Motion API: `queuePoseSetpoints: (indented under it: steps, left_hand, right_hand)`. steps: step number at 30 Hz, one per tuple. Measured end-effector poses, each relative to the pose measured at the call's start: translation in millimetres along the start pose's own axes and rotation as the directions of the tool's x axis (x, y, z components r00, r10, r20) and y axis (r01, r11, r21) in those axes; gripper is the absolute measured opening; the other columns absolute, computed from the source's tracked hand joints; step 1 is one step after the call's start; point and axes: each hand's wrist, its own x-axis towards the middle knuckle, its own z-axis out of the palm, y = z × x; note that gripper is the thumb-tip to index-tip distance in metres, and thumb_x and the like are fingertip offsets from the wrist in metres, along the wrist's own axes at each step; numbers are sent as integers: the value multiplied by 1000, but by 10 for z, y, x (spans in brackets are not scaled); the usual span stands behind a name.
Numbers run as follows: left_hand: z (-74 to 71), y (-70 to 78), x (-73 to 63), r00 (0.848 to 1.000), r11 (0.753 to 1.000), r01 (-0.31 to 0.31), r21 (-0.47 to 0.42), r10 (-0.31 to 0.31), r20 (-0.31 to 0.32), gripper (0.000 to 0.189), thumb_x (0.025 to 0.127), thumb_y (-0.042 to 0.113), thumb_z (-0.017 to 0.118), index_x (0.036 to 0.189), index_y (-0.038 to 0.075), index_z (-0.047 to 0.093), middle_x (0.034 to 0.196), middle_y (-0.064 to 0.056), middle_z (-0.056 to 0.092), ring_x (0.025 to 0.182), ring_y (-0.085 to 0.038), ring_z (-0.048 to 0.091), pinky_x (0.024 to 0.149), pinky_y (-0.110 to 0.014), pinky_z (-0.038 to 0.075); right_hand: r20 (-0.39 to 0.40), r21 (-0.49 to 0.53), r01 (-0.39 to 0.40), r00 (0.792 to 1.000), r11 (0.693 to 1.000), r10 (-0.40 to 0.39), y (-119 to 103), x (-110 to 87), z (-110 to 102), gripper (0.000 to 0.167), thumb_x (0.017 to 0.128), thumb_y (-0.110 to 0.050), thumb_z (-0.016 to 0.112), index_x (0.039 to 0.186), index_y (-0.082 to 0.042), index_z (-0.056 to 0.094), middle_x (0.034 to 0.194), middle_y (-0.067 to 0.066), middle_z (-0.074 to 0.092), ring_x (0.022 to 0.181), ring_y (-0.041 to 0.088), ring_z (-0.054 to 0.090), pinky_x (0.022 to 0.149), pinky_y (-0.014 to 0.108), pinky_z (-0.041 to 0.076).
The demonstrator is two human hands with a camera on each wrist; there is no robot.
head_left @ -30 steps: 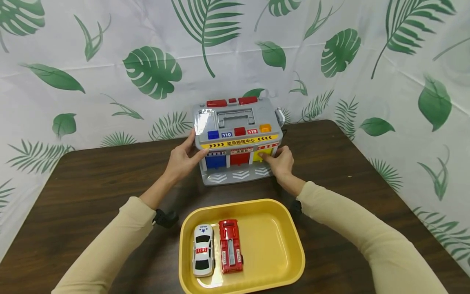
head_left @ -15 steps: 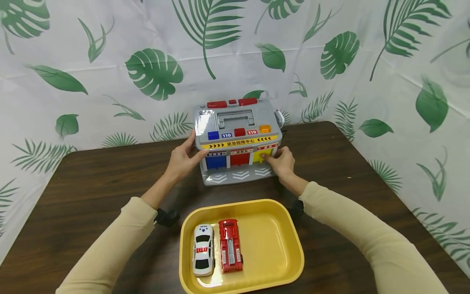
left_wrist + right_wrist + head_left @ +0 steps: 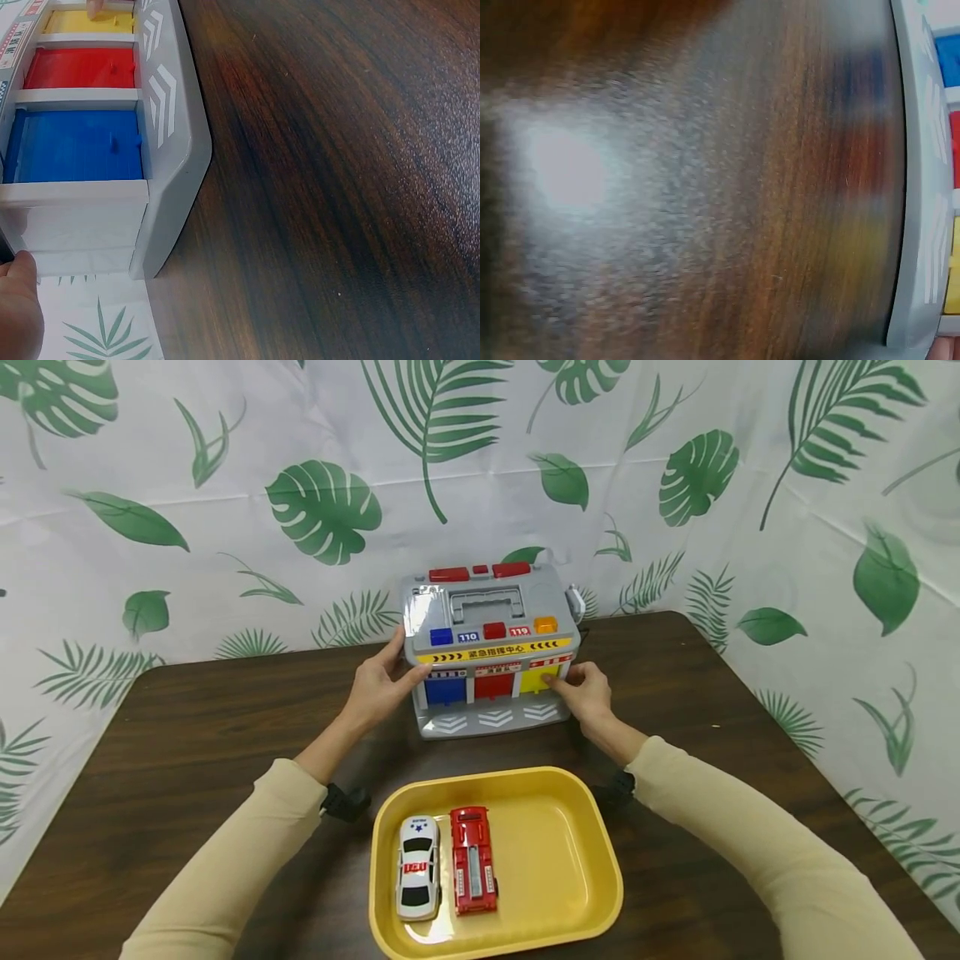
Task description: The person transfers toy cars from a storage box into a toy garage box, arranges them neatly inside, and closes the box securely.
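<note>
A grey toy garage [image 3: 487,652] with blue, red and yellow doors stands at the back of the table, against the leafy cloth. My left hand [image 3: 375,685] holds its left end, thumb at the front edge under the yellow strip and fingers round the side, partly hidden. At the other end, my right hand [image 3: 588,693] grips the right front corner, its thumb lying on the yellow door [image 3: 538,679]. All three doors are down; the blue door [image 3: 79,146] shows closest in the left wrist view. In the right wrist view the garage's ramp edge [image 3: 919,187] shows at the side.
Nearer the front, a yellow tray [image 3: 555,922] holds a white police car [image 3: 417,868] and a red fire truck [image 3: 473,860], side by side in its left half. Dark wooden table [image 3: 210,735] spreads to both sides. A leaf-print cloth [image 3: 465,535] hangs behind.
My right thumb has slid a little to the right across the yellow door. The head view has shifted slightly. My left hand and the toy vehicles stay as they were.
</note>
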Motion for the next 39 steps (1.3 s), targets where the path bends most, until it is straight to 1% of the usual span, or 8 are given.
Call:
queuePoseSetpoints:
  steps: [5,8,15,22,25,29,35,39]
  left_hand:
    - [-4,8,-7,1000,1000,0,3,0,-2,71,91,6,61,145,-8,17,148,-23,30,127,-35,45,101,-47,41]
    - [-7,20,-13,1000,1000,3,11,-3,-2,71,91,8,61,145,-7,18,147,-23,31,127,-34,45,101,-45,41]
    - [-2,11,-7,1000,999,12,34,-12,1,71,91,7,61,146,-7,17,148,-22,32,126,-34,47,99,-43,43]
    - [-5,3,-4,1000,999,4,37,-4,0,71,91,6,61,145,-7,17,146,-23,35,123,-35,49,98,-44,44]
    - [-8,2,-3,1000,999,2,34,-2,-2,72,91,7,61,145,-7,17,145,-24,37,121,-35,51,97,-44,45]
    - [-9,5,1,1000,1000,2,29,-2,-1,71,91,7,61,145,-8,17,145,-24,36,122,-35,50,98,-44,44]
    - [-7,13,-3,1000,1000,2,31,-2,-1,72,91,8,61,145,-7,18,147,-23,33,124,-34,49,99,-44,43]
    - [-8,20,-6,1000,999,3,36,-3,-4,72,91,8,61,146,-7,18,147,-23,33,122,-34,50,99,-45,44]
  right_hand:
    - [18,81,-3,1000,997,1,7,-38,-25,41,86,-14,68,118,6,51,117,21,56,104,26,53,82,24,47]
    - [9,126,-9,1000,992,8,-3,-57,-62,39,87,-9,66,119,6,51,118,21,56,104,25,53,80,21,47]
    - [-46,205,-7,999,979,17,-26,-55,-201,36,89,-9,63,119,7,51,109,12,53,93,13,49,71,8,43]
    - [-114,283,9,993,959,24,-105,-79,-347,33,90,-10,62,118,4,52,95,-1,50,83,5,49,71,7,45]
    - [-146,323,42,989,945,6,-149,-100,-373,29,89,-8,62,114,3,53,91,-3,51,81,4,50,71,8,47]
    - [-182,363,111,982,925,-47,-218,-141,-385,24,89,-6,62,110,0,54,89,-5,51,81,6,50,71,9,47]
    - [-227,397,256,958,882,-176,-338,-220,-367,25,88,-3,62,111,4,54,90,-7,53,82,7,50,72,10,45]
    - [-221,410,319,944,855,-246,-405,-274,-326,25,88,-1,63,110,5,54,90,-6,55,82,7,51,72,10,45]
